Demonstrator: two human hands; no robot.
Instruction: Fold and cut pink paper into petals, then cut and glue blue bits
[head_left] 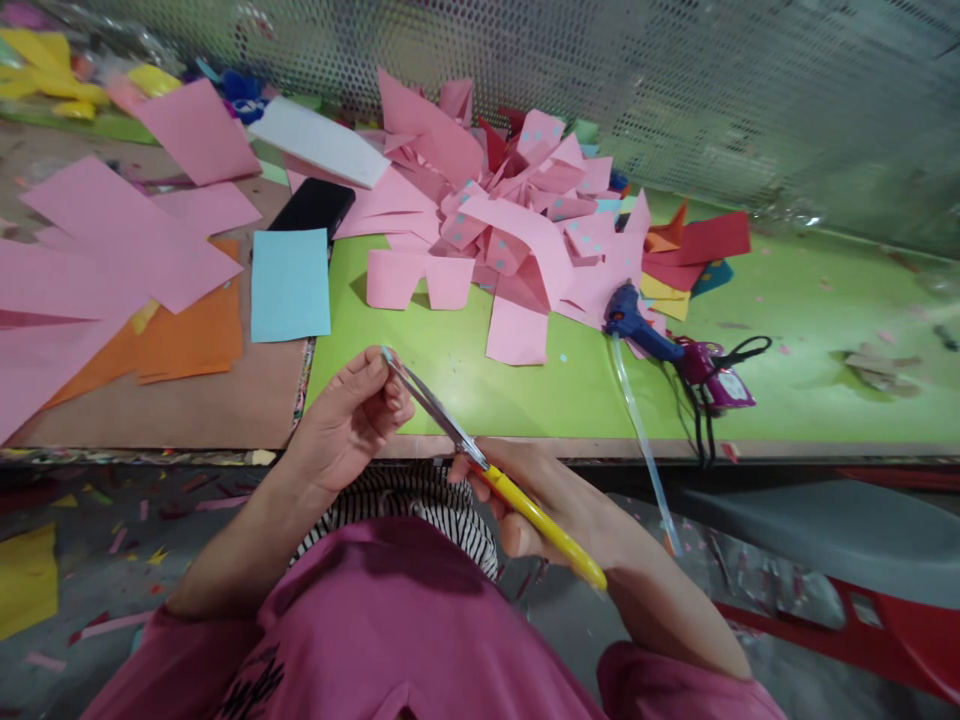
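In my right hand (536,495) is a pair of scissors (517,495) with yellow handles, its blades pointing up and left. My left hand (356,410) pinches a tiny light-blue piece of paper (386,354) between thumb and forefinger. The scissor tips reach that piece at my left fingertips; whether the blades are fully closed is hard to see. Past my hands, a pink cut-out with two flaps (390,280) lies on the green table cover. A square of light-blue paper (291,285) rests to the left of it.
A large heap of pink paper (517,210) fills the back middle. A blue glue gun (637,325) with a clear glue stick lies on the right. A black phone (313,208), orange sheets (195,340) and pink sheets (112,230) are on the left. A mesh panel (675,90) stands behind.
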